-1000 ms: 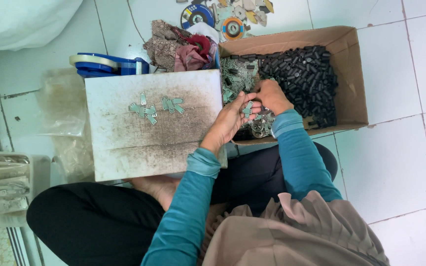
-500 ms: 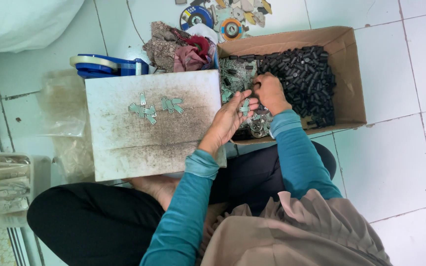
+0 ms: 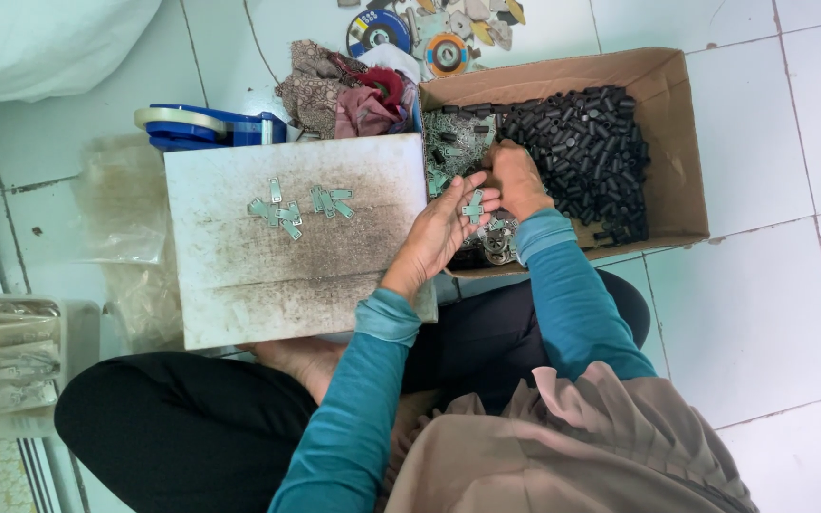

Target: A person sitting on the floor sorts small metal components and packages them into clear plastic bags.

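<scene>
Metal plates lie in open left hand; right hand pinches one.

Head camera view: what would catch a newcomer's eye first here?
Probably the open brown cardboard box at upper right, heaped with small black cylindrical parts. At its left end the left hand and right hand meet over small grey-green metal plates. More such plates lie on the grimy white board beside it.

Single head-worn view, looking steeply down, close over the lap
</scene>
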